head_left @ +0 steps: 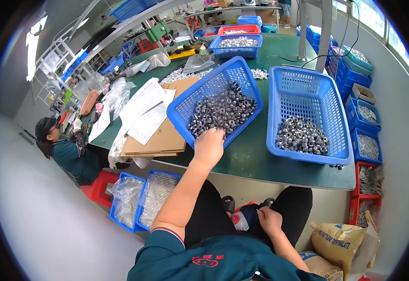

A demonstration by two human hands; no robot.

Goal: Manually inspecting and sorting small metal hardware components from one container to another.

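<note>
On the green table, a blue plastic basket (178, 110) stands askew, with a heap of small dark metal nut-like pieces (223, 112) inside. My left hand (209, 146) is at its near edge, fingers curled down against the pieces; what they pinch is hidden. Low over my lap, my right hand (270, 220) is closed, thumb and fingers together at a tiny pale thing too small to name. Next to it, between my legs, shows a dark blue and white item (244, 220) with a red mark. A second blue basket (307, 84) at right holds similar metal pieces (302, 136).
Cardboard sheets (155, 149) and papers (143, 117) lie left of the baskets. Below the table's left side stand blue crates (141, 196). Stacked bins (366, 145) and yellowish sacks (335, 241) line the right. A co-worker (73, 150) sits at far left.
</note>
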